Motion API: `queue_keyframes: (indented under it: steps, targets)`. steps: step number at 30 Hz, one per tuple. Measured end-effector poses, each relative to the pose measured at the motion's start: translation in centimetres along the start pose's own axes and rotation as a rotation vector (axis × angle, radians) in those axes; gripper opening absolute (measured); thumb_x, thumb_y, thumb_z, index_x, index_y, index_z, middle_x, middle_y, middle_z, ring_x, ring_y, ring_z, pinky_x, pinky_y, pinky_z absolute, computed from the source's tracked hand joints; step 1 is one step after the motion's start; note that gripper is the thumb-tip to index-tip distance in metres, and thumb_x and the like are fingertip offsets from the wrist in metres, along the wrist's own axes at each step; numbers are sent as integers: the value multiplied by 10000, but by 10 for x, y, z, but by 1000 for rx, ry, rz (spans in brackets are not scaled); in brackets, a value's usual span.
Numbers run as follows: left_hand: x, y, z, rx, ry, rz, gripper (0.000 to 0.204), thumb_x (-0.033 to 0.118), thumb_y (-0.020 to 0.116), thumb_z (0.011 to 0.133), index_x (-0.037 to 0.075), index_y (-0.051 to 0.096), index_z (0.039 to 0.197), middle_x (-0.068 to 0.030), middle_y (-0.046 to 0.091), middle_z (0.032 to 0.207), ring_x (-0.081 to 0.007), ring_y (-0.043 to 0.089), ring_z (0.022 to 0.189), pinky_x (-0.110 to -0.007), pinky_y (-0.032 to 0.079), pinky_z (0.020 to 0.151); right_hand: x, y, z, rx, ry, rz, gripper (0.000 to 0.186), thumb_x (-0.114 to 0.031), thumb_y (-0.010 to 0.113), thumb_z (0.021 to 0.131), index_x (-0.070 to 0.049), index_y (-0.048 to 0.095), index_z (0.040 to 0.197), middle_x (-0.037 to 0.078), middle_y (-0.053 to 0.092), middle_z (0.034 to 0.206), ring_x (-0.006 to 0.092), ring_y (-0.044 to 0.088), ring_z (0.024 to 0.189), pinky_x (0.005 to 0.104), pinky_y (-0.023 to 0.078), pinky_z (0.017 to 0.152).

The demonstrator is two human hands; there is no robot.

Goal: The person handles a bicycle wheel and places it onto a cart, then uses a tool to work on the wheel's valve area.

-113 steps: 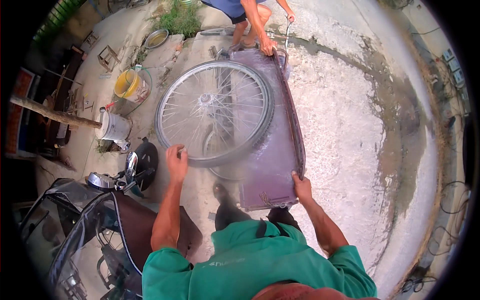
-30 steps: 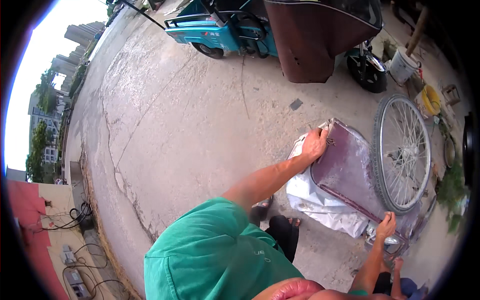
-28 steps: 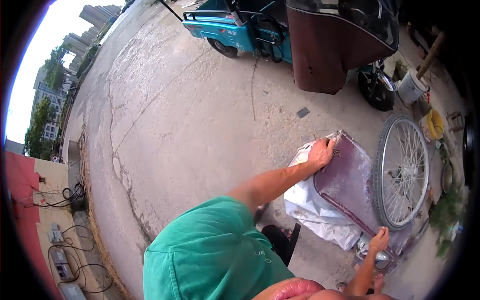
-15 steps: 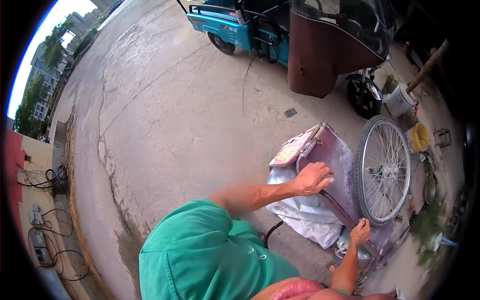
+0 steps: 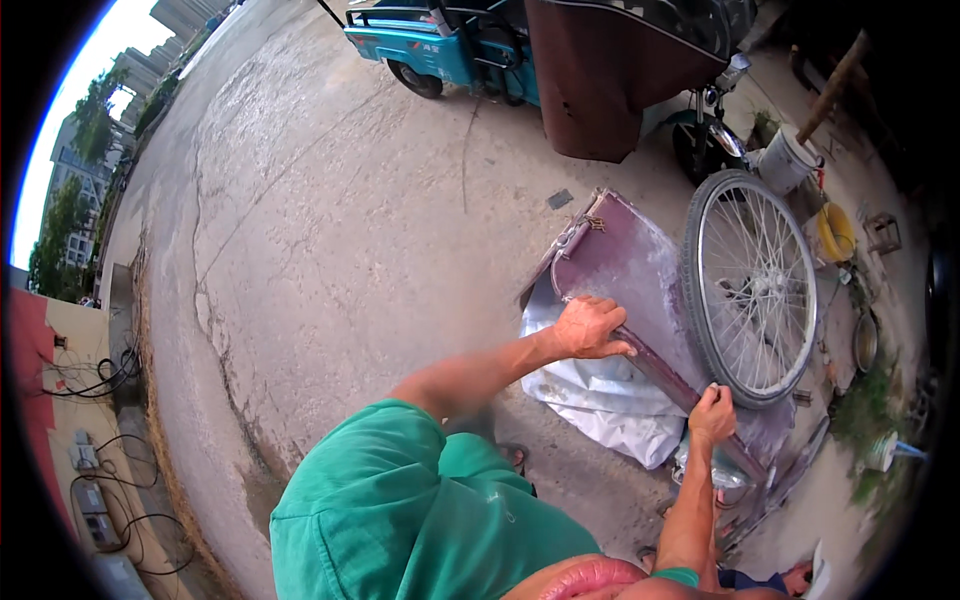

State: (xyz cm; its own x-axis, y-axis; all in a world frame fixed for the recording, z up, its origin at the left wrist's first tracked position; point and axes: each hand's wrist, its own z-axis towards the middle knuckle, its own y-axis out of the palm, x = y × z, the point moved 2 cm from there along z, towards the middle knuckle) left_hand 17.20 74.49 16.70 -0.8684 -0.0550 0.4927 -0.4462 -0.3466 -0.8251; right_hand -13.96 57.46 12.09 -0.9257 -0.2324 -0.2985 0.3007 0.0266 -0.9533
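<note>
A worn purple metal cart body [image 5: 635, 255] lies tilted on the concrete, with a maroon rail along its near edge. My left hand [image 5: 593, 328] grips that rail [image 5: 660, 372] at about its middle, thumb over it. Further along, beside the tyre, my right hand [image 5: 713, 412] is closed on the same rail. A spoked bicycle wheel [image 5: 755, 285] rests on the cart's far side, touching the purple panel. Crumpled white sheeting [image 5: 600, 405] hangs below the rail, partly hidden by my left forearm. A hinged flap shows edge-on at the cart's upper end.
A blue three-wheeler [image 5: 445, 55] with a maroon weather cover [image 5: 590, 90] stands at the top. A white bucket [image 5: 785, 160], yellow bucket [image 5: 835, 230] and metal basin [image 5: 865, 340] line the right. A wall [image 5: 75, 390] with cables runs at left. Part of another person [image 5: 795, 577] shows at bottom right.
My left hand has moved from the cart's upper corner down onto the rail, closer to my right hand. The pinkish flap seen face-up half a second ago now shows edge-on.
</note>
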Motion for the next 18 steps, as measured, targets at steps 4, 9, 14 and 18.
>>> queue_keyframes:
  steps: [4,9,14,18]
  targets:
    - [0,-8,6,7,-8,22,578,604,792,782,67,607,889,-143,622,815,-389,663,785,-494,527,709,-17,-11,4,-21,3,2,401,-468,522,979,-124,726,947,211,735,871,485,691,842,606,501,701]
    - [-3,-16,16,5,-28,18,598,605,785,792,47,589,878,-172,642,816,-421,661,773,-520,527,686,-33,-20,6,-3,22,7,412,-451,512,998,-100,726,965,201,748,918,485,692,884,593,510,741]
    - [-4,-9,26,36,10,46,601,602,791,795,40,604,899,-172,669,832,-413,675,770,-513,530,668,-19,-12,10,75,49,59,421,-461,517,994,-101,731,954,183,754,932,467,697,896,576,515,762]
    - [-7,0,29,45,-60,44,595,587,809,794,33,641,928,-171,696,852,-395,694,773,-497,544,677,-7,0,18,134,53,16,420,-478,539,973,-110,737,934,178,752,907,464,698,887,570,520,768]
